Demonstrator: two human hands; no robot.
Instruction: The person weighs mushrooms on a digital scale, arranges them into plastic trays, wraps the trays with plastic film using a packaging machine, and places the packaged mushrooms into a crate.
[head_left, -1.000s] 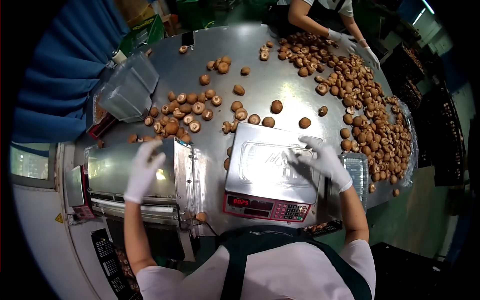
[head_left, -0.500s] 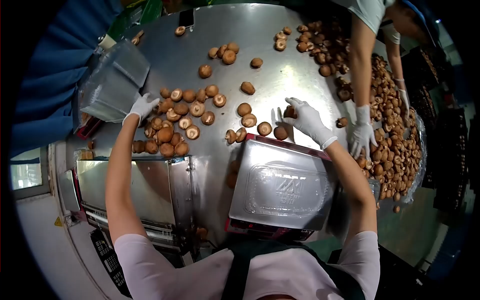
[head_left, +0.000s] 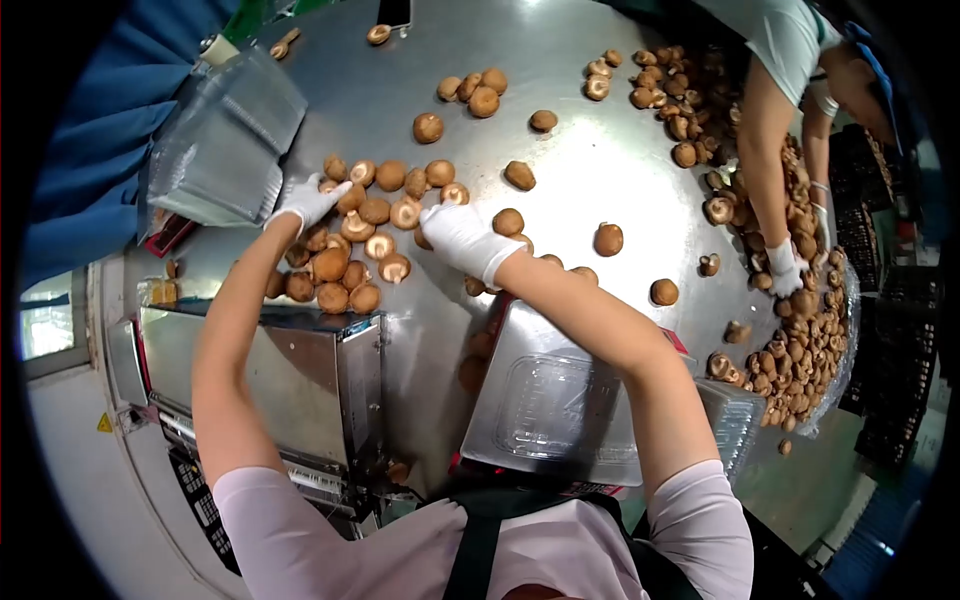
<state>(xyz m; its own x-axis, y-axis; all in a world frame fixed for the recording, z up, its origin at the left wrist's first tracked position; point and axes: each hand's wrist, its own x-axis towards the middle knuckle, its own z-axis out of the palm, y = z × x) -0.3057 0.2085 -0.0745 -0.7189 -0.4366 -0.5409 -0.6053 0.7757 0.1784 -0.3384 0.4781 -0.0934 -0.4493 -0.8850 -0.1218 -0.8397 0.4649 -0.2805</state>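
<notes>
1. Both gloved hands have shifted since half a second ago: the right hand (head_left: 468, 240) has left the lone mushroom (head_left: 608, 238) behind the scale (head_left: 677, 342) and crossed to the cluster, while the left hand (head_left: 308, 203) now reaches over the cluster's upper left side.
2. Writing is scarce from where I stand: the clear tray (head_left: 560, 395) on the scale bears an embossed mark, too blurred to read, and a yellow warning sticker (head_left: 104, 424) sits at lower left, its symbol too small to make out.
3. Bright steel of the table (head_left: 600, 180) stretches right of the cluster, dotted with single mushrooms, as far as the heaped pile (head_left: 795, 390) along the right edge, where a co-worker's hand (head_left: 786, 268) rests.
4. On the left, the clear containers (head_left: 215, 140) stand just beside the left hand; the metal machine (head_left: 260, 370) bounds the cluster below.
5. The mushroom cluster (head_left: 330, 264) lies left of centre, between the two hands. Left fingers are slightly spread, touching caps; right fingers curl narrowly at its right side, a brown cap beneath them. I cannot tell whether either hand grips one.
</notes>
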